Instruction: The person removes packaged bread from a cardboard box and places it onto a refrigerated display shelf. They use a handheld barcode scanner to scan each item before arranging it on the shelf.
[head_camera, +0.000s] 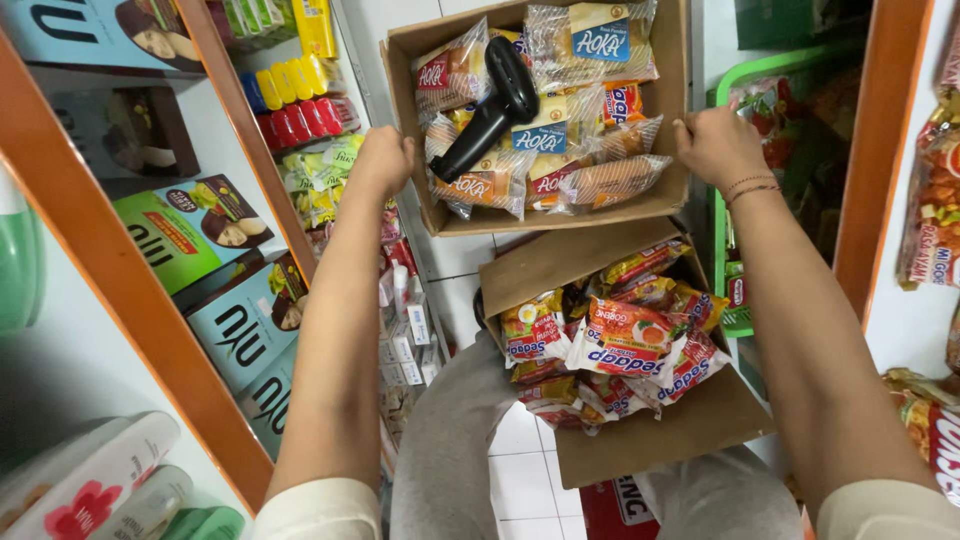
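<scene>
My left hand (380, 160) grips the left wall of an open cardboard box (660, 200) and my right hand (715, 145) grips its right wall, holding it above the floor. Inside the box lie several clear packets of bread or pastry (590, 45) and a black handheld barcode scanner (490, 110) resting on top of them. Below it, on my lap, sits a second open cardboard box (650, 440) filled with several colourful instant noodle packets (625, 335).
Orange-framed shelves (130, 290) on the left hold boxed goods, small red and yellow packs and bottles. A green plastic basket (740, 85) with packets stands at the right, beside another orange shelf post (870, 150) with hanging snack packs. White floor tiles show below.
</scene>
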